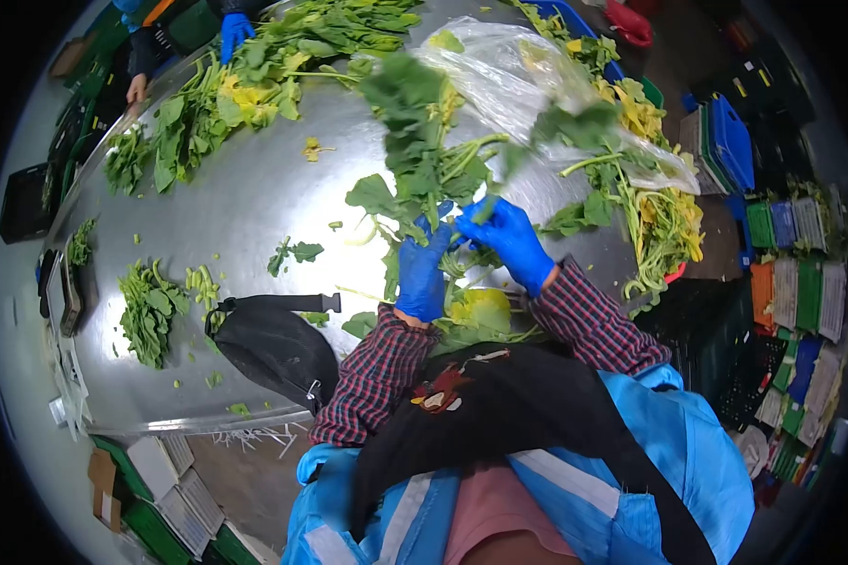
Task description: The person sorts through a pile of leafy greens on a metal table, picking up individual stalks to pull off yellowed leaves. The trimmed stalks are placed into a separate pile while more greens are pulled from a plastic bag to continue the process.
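Observation:
My left hand (422,273), in a blue glove, is closed around the stems of a bunch of leafy greens (410,127) that stands up over the metal table (254,217). Close beside it, my right hand (509,240), also gloved in blue, has its fingers pinched on a green stem with blurred leaves (575,127) at its far end. Under and around both hands lie loose leaves, one of them yellowish (481,309). My fingertips are partly hidden by stems.
A black bag (278,348) and a small greens pile (151,311) lie left. More greens (320,33) and clear plastic (509,71) cover the far side. Yellow leaves (664,221) line the right edge. A co-worker's gloved hand (236,36) touches the far greens. Crates (707,330) stand right.

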Motion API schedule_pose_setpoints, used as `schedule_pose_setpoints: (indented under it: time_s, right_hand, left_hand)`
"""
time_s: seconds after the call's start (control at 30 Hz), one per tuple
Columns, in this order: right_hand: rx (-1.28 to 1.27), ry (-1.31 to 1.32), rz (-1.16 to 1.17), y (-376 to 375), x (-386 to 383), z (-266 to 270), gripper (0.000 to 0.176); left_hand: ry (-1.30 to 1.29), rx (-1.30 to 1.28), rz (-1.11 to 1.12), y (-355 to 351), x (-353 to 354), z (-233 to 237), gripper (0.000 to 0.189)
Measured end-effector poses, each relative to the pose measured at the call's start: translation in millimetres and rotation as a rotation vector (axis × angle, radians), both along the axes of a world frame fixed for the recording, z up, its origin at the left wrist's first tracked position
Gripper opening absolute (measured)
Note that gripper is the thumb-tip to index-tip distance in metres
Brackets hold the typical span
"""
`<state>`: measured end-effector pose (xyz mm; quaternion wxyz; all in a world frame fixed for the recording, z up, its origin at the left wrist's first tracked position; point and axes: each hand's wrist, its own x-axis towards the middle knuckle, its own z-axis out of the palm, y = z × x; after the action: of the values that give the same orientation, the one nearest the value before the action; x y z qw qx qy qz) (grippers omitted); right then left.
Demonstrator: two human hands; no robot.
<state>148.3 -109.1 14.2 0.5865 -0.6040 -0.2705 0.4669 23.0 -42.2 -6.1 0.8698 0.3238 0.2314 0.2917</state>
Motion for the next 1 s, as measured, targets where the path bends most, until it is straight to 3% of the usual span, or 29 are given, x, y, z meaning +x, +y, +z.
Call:
schedule_pose_setpoints:
  time_s: [0.03, 0.1, 0.13, 0.2, 0.23, 0.3, 0.37, 0.4, 0.47, 0.5, 0.53, 0.6, 0.67, 0.73, 0.8, 0.83, 0.87, 0.93, 1.0]
  right_hand:
    - [0.080, 0.002, -0.029, -7, -6, -4, 0.017]
    - [0.075, -0.310, -0.003, -25, -9, -6, 0.014]
    - [0.176, -0.165, -0.095, -34, -6, -5, 0.016]
    - [0.328, 0.016, -0.242, -53, 21, -1, 0.021]
    - [0.389, 0.048, -0.296, -58, 46, 2, 0.025]
    - [0.305, 0.351, -0.601, -53, 95, 14, 0.032]
    - [-0.010, -0.133, -0.561, -42, 128, -13, 0.032]
    - [-0.111, -0.326, -0.422, -29, 133, -29, 0.026]
    - [0.054, -0.802, -0.162, 11, 134, -62, 0.025]
    - [0.001, -1.151, -0.060, 29, 131, -62, 0.030]
    - [-0.113, -1.324, 0.004, 51, 130, -67, 0.029]
    - [-0.044, -1.310, -0.059, 78, 141, -103, 0.029]
    - [-0.149, -1.964, 0.112, 91, 152, -131, 0.030]
    - [-0.154, -1.920, 0.185, 99, 149, -121, 0.033]
    - [-0.444, -1.463, 0.356, 95, 142, -91, 0.029]
    - [-0.340, -1.387, 0.217, 88, 134, -75, 0.023]
    - [-0.338, -1.392, 0.225, 81, 126, -66, 0.023]
    - [-0.079, -0.599, -0.180, 66, 111, -54, 0.020]
    - [0.017, -0.191, -0.283, 53, 85, -38, 0.019]
  left_hand:
    - [0.046, -0.041, 0.029, 1, -2, -5, 0.038]
    - [0.005, -0.029, 0.153, 6, -5, -14, 0.038]
    - [0.006, -0.020, 0.169, 19, -9, -25, 0.038]
    - [-0.260, -0.187, 0.301, 43, -21, -52, 0.040]
    - [-0.208, -0.186, 0.308, 47, -29, -47, 0.040]
    - [-0.092, -0.152, 0.298, 54, -42, -36, 0.037]
    - [0.005, -0.169, 0.272, 52, -50, -35, 0.031]
    - [-0.043, -0.225, 0.254, 51, -52, -47, 0.028]
    - [0.005, -0.305, 0.274, 47, -50, -52, 0.026]
    - [0.010, -0.305, 0.267, 45, -49, -53, 0.026]
    - [0.021, -0.315, 0.264, 44, -50, -53, 0.024]
    - [0.036, -0.317, 0.261, 44, -50, -51, 0.024]
    - [0.062, -0.269, 0.267, 45, -51, -48, 0.023]
    - [0.056, -0.261, 0.260, 46, -52, -46, 0.023]
    - [0.083, -0.280, 0.264, 43, -51, -43, 0.024]
    - [0.080, -0.286, 0.272, 41, -49, -40, 0.024]
    - [0.099, -0.272, 0.261, 38, -45, -36, 0.025]
    - [0.116, -0.258, 0.250, 30, -34, -34, 0.027]
    - [0.053, -0.232, 0.212, 26, -18, -36, 0.029]
